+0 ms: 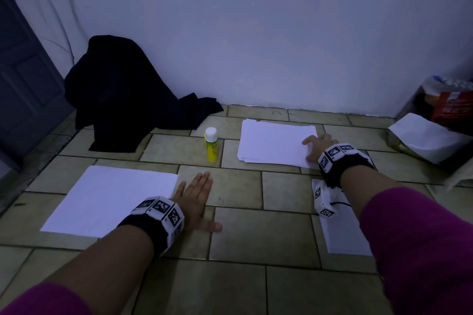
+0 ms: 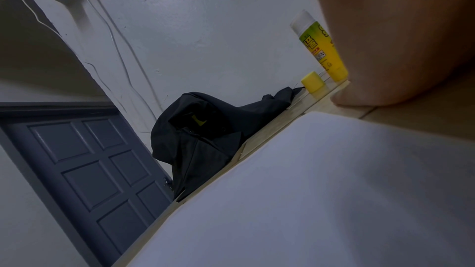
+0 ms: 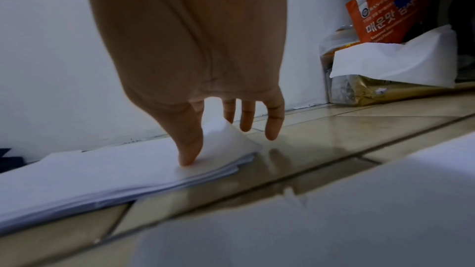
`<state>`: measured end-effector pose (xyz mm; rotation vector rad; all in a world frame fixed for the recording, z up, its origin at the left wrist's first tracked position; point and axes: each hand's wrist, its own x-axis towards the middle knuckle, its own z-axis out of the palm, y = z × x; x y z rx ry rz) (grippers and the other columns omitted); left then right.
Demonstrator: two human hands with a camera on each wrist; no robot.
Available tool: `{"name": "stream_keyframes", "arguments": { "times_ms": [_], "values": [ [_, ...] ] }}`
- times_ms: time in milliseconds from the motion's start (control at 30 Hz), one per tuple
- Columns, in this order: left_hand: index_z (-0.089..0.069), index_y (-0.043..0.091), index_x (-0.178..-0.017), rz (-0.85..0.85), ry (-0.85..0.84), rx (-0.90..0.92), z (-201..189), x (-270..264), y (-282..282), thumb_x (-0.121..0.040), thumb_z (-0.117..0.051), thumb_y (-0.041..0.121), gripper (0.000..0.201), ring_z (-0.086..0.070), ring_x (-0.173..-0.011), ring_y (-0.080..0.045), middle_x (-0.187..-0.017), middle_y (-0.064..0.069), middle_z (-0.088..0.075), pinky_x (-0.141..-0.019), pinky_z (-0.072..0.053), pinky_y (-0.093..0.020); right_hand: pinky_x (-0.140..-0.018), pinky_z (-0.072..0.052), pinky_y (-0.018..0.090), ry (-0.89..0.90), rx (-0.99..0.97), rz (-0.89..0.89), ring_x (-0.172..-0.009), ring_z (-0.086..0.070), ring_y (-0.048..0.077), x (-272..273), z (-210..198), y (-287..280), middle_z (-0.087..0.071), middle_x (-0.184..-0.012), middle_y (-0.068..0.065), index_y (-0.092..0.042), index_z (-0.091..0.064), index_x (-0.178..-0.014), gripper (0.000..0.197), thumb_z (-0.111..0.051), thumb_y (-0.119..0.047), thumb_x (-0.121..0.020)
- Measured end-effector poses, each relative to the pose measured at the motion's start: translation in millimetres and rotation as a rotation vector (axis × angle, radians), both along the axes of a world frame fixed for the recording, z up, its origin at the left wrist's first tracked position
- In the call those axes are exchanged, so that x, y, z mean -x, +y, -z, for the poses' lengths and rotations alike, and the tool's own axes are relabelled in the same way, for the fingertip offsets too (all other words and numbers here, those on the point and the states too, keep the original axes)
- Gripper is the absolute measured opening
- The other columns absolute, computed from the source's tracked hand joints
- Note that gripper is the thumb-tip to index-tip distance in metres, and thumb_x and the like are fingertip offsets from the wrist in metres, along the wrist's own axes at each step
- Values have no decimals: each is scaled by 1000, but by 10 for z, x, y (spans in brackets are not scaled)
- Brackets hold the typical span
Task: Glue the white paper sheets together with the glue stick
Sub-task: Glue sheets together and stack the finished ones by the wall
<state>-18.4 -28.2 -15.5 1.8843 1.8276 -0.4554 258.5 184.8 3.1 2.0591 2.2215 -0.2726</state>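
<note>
White paper stack [image 1: 273, 142] lies at one o'clock on the tiles; my right hand [image 1: 318, 147] pinches its top corner up, and I could drag several sheets. My left hand [image 1: 197, 199] lies flat, holding nothing, beside the single sheet [image 1: 110, 197]. The uncapped glue stick [image 1: 211, 145] at twelve could tip.

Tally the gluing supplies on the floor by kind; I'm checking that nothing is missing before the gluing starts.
Paper lots: 3 (far stack, near-left paper, near-right paper)
Glue stick: 1
Loose yellow cap: 1
Total: 5
</note>
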Motion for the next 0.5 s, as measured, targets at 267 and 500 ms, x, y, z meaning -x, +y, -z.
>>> {"name": "stream_keyframes", "arguments": {
  "times_ms": [267,500],
  "values": [
    [25,9,-148,-2,2,9,18,14,12,-71,-42,85,128,25,-144,-18,-152,-2,36,-116,12,-40,-112,-21,33,60,117,-47,-142,-22,28,-81,-144,-2,-25,-154,12,-25,-33,-147,55,-53,-29,-96],
    [24,8,-148,-17,12,16,12,1,10,-69,-42,86,129,24,-145,-18,-156,-4,30,-117,10,-41,-108,-27,30,314,238,-5,-139,-31,25,-217,-469,-235,-26,-155,9,-13,-24,-150,60,-48,-33,-98]
  ]
}}
